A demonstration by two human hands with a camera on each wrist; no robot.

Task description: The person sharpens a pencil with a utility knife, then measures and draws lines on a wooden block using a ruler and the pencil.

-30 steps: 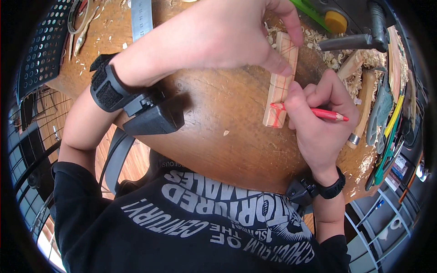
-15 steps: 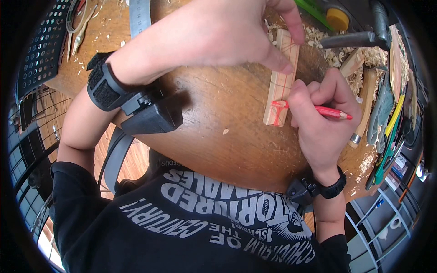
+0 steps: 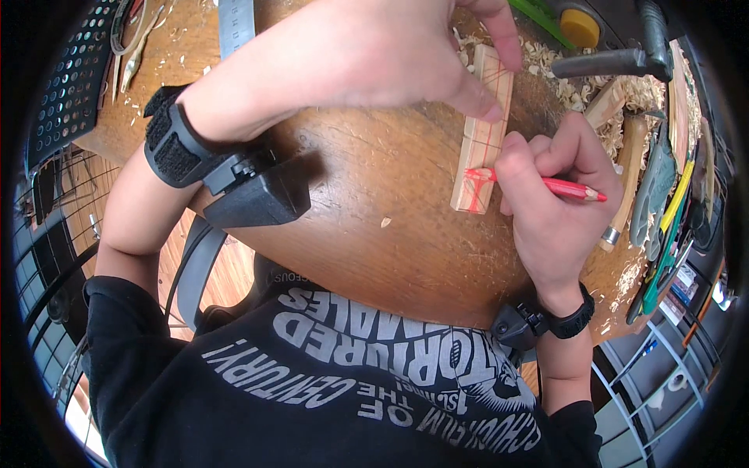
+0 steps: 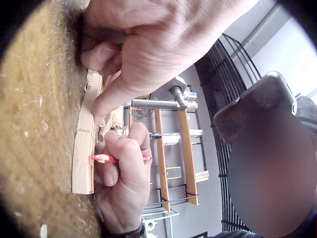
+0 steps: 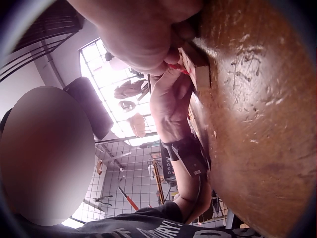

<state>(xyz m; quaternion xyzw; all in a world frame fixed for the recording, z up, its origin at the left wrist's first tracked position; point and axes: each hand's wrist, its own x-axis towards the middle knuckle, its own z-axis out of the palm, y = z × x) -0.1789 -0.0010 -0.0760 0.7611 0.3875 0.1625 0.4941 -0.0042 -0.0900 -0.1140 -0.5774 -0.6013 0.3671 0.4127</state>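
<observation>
A narrow wooden block with red and dark lines lies on the wooden table, a red patch near its lower end. The left hand holds the block's upper part, thumb on top and fingers at the far side. In the right hand a red pencil is pinched, its tip on the red patch. The left wrist view shows the same pencil touching the block along its marked edge. In the right wrist view the block's end shows below the right hand.
Wood shavings and a metal clamp bar are behind the right hand. Tools with yellow and green handles lie at the right edge. A steel ruler and a perforated black panel are at the upper left.
The block and the left hand have shifted slightly up in the head view. The right hand with the pencil has moved a little up and to the right, and the red patch looks fuller.
</observation>
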